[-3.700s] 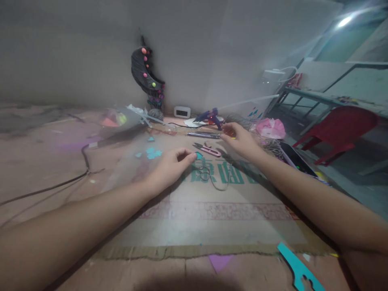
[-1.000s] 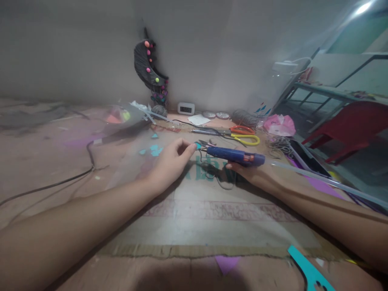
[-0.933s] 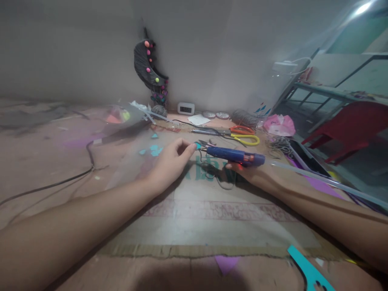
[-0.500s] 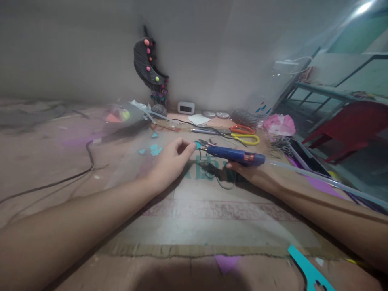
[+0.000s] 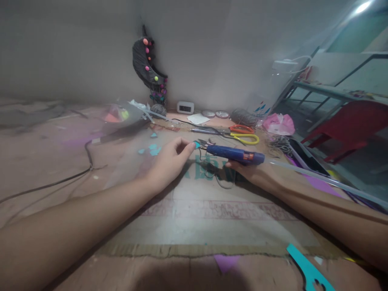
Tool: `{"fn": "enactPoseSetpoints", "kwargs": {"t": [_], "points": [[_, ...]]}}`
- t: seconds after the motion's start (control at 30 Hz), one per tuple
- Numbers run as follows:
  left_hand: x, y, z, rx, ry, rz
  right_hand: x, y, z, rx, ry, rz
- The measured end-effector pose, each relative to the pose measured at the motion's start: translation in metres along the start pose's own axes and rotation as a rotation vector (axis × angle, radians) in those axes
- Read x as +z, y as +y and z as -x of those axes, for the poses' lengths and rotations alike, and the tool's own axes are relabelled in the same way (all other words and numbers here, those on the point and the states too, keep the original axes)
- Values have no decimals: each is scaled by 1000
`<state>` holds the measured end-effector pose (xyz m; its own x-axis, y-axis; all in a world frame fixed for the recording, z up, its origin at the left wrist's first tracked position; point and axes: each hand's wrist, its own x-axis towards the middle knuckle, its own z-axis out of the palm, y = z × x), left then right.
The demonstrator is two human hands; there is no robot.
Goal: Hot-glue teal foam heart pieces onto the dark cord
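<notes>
Between the thumb and fingers of my left hand [image 5: 176, 157] is a small turquoise cutout [image 5: 197, 144], pinched at its edge. My right hand [image 5: 245, 171] is wrapped round a blue hot glue gun [image 5: 233, 153], its fingers partly hidden behind the body. The gun's metal nozzle points left and is at the cutout; whether it touches is too small to tell. A long clear glue stick [image 5: 303, 171] sticks out of the gun's back end. Several loose turquoise cutouts [image 5: 155, 149] lie left of my left hand. A thin dark cord [image 5: 226, 186] loops on the board below the gun.
Behind my hands lie scissors with orange and yellow handles [image 5: 248, 138]. A small clock [image 5: 185, 107] and a grey yarn ball [image 5: 242, 117] stand by the wall, where a black crescent decoration [image 5: 141, 60] hangs. A turquoise paper piece [image 5: 307, 266] lies front right. A red chair [image 5: 354, 121] stands at right.
Both hands, the cutout and the glue gun hold nearly the same place. The whole view has shifted very slightly.
</notes>
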<state>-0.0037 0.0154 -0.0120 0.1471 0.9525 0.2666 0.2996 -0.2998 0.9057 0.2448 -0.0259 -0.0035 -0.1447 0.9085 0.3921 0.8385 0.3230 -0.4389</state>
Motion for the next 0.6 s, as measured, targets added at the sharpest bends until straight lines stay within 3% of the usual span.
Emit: {"fn": "enactPoseSetpoints", "kwargs": {"t": [0.33,0.6], "points": [[-1,0,0,-7,1,-4,2,1,-4,14,-39,-27],[0,1,0,-3,-2,3,10,7,-7,15,5,-61]]}}
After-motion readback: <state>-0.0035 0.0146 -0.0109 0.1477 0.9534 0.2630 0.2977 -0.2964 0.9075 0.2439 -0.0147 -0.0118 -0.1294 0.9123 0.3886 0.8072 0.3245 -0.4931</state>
